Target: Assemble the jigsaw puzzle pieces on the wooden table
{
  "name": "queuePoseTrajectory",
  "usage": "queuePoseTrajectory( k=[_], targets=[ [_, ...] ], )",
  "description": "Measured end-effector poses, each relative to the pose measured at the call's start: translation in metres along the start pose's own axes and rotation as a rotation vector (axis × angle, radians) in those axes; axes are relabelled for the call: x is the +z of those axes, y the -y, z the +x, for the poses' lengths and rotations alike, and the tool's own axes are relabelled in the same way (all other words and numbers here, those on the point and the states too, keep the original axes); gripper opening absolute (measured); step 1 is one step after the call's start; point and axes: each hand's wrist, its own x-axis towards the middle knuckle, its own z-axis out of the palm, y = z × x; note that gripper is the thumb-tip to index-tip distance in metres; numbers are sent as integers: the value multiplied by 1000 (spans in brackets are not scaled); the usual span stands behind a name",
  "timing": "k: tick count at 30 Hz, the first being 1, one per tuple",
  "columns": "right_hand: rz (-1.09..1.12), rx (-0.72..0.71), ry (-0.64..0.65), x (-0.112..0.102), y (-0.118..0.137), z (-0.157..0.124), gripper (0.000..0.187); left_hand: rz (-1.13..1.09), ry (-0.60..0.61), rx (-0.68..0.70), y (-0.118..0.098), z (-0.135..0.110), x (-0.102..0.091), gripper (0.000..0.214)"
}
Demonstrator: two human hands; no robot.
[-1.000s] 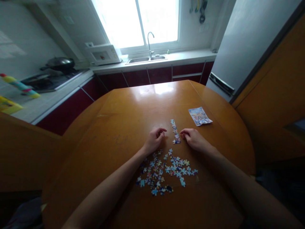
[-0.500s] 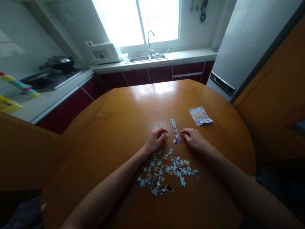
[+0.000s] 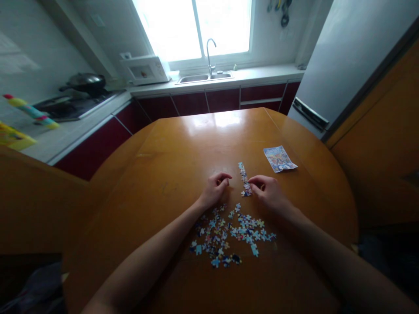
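Note:
A short strip of joined puzzle pieces (image 3: 244,178) lies on the round wooden table (image 3: 170,165). My right hand (image 3: 270,192) rests just right of it, fingers curled, its fingertips touching the strip's near end. On the strip's left my left hand (image 3: 215,190) lies with fingers curled and pinched together; what it holds, if anything, is hidden. Several loose puzzle pieces (image 3: 229,235) are scattered between my forearms, nearer to me.
A small printed picture card (image 3: 279,158) lies to the right of the strip. Beyond the table run a counter with a sink and tap (image 3: 209,74), a white microwave (image 3: 145,69) and a stove with a wok (image 3: 87,82). A grey fridge (image 3: 337,65) stands at the right.
My right hand's fingertips have moved in to touch the near end of the strip. My head has shifted slightly, sliding the scene a little to the right.

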Motion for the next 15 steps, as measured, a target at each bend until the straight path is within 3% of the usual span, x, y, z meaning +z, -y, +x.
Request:
queuePoseTrajectory(
  k=[6,11,15],
  targets=[
    [67,-180,107,7,22,-14,13,-60,-19,8,0,1,-1,18],
    [50,-488,395,26,42,-40,13,-81,-32,-5,-2,1,-2,18],
    [-77,-577,508,38,41,-51,14,-86,-40,-17,-2,1,-2,18]
  ],
)
